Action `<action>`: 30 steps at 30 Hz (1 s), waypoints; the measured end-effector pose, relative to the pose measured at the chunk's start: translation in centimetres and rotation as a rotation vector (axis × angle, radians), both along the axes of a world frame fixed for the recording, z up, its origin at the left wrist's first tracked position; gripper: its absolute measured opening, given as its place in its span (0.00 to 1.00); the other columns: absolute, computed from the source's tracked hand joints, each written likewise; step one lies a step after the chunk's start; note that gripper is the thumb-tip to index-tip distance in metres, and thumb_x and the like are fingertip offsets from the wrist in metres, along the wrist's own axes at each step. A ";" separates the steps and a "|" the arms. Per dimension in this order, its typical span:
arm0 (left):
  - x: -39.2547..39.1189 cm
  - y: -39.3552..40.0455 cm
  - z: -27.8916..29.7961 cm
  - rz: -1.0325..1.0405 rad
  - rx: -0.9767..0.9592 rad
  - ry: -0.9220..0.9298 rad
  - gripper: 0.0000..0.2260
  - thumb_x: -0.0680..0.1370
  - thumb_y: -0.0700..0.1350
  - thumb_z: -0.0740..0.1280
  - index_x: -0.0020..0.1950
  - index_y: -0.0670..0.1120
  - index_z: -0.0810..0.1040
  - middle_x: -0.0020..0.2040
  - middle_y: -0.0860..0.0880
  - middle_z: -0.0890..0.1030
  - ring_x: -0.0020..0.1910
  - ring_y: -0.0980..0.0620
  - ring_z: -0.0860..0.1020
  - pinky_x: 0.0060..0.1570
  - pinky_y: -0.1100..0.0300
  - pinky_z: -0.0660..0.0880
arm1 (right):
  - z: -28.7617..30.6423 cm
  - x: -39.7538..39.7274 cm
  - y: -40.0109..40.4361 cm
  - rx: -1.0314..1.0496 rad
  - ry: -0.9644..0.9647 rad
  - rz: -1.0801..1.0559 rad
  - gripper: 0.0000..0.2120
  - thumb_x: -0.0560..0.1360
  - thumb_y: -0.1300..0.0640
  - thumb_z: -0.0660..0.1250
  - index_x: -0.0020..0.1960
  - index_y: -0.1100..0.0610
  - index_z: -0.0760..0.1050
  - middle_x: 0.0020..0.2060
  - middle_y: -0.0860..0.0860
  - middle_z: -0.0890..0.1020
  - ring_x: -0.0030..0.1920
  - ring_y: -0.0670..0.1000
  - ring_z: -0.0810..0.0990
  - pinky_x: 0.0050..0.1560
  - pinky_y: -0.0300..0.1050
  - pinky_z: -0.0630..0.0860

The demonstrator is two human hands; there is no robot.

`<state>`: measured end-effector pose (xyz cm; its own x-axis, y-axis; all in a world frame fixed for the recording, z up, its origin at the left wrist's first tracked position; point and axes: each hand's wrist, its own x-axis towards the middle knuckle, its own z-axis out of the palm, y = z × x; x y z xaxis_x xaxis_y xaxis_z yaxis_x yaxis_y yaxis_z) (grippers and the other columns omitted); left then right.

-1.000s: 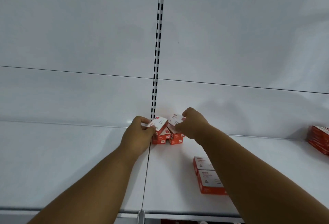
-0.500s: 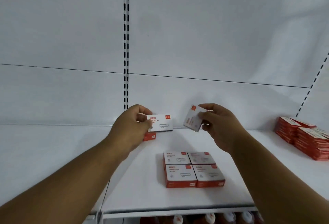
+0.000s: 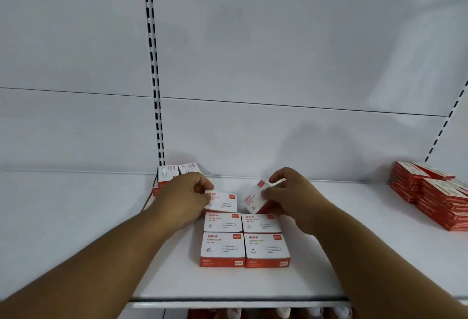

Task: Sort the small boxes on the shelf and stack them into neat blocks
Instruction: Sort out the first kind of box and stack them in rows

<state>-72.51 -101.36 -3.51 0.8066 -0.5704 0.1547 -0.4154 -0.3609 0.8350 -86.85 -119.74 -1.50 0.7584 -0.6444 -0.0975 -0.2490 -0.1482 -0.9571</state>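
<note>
I hold one small box (image 3: 222, 201) pinched in my left hand (image 3: 186, 193) and a tilted one (image 3: 255, 199) in my right hand (image 3: 288, 198), both just behind the four-box block (image 3: 244, 240) near the shelf (image 3: 253, 285) front edge, where a crooked set-down could knock it askew.

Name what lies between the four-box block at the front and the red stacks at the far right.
Only bare white shelf, crossed by the right forearm, in the head view.

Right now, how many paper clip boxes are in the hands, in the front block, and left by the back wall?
Held boxes: 2, left hand's box, right hand's box
Front block: 4 showing
Back-wall boxes: 2 visible tops
Total: 8
</note>
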 end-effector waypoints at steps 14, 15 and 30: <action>-0.4 -0.2 -0.8 -0.112 0.122 -0.127 0.06 0.78 0.45 0.67 0.46 0.57 0.79 0.47 0.61 0.78 0.45 0.60 0.78 0.44 0.59 0.77 | -0.9 0.3 0.1 -0.501 0.301 0.129 0.04 0.70 0.52 0.68 0.42 0.51 0.80 0.36 0.44 0.84 0.40 0.46 0.82 0.43 0.44 0.80; -0.5 -0.2 -0.9 -0.115 0.128 -0.143 0.05 0.78 0.46 0.67 0.47 0.57 0.79 0.47 0.62 0.78 0.46 0.60 0.77 0.44 0.59 0.77 | -0.8 0.4 0.2 -0.501 0.299 0.138 0.04 0.70 0.52 0.68 0.42 0.51 0.80 0.36 0.44 0.84 0.40 0.46 0.83 0.44 0.45 0.81; 7.1 4.1 0.8 0.230 0.215 -0.482 0.09 0.74 0.44 0.65 0.54 0.52 0.75 0.51 0.48 0.79 0.49 0.48 0.76 0.46 0.54 0.73 | 3.4 9.8 6.7 -0.798 0.289 0.220 0.07 0.73 0.55 0.67 0.40 0.58 0.77 0.36 0.50 0.80 0.37 0.51 0.79 0.36 0.41 0.72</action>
